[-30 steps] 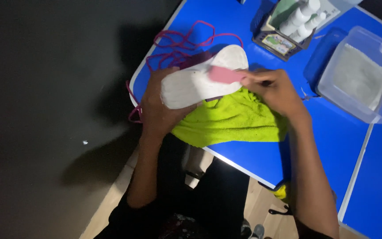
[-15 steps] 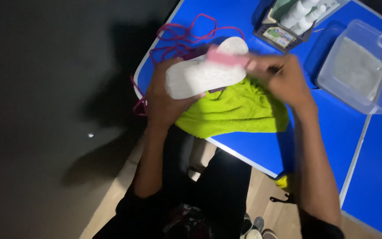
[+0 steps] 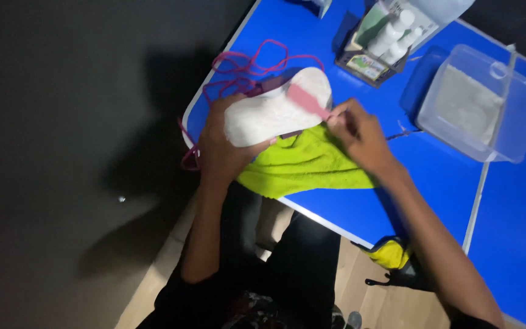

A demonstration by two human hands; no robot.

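Note:
My left hand grips a shoe turned sole up, its white sole facing me, over the near left corner of a blue table. My right hand holds a small pink brush whose head rests on the sole near the toe end. A lime-green cloth lies on the table under the shoe and both hands. Pink laces lie tangled on the table beyond the shoe, some trailing over the left edge.
A clear plastic tub with pale contents stands at the right. A small rack holding white bottles stands at the back. A yellow-and-black bag lies on the wooden floor under the table edge. Dark floor lies to the left.
The brush has moved along the sole between frames, and the shoe has shifted slightly in my left hand. The view has also shifted a little.

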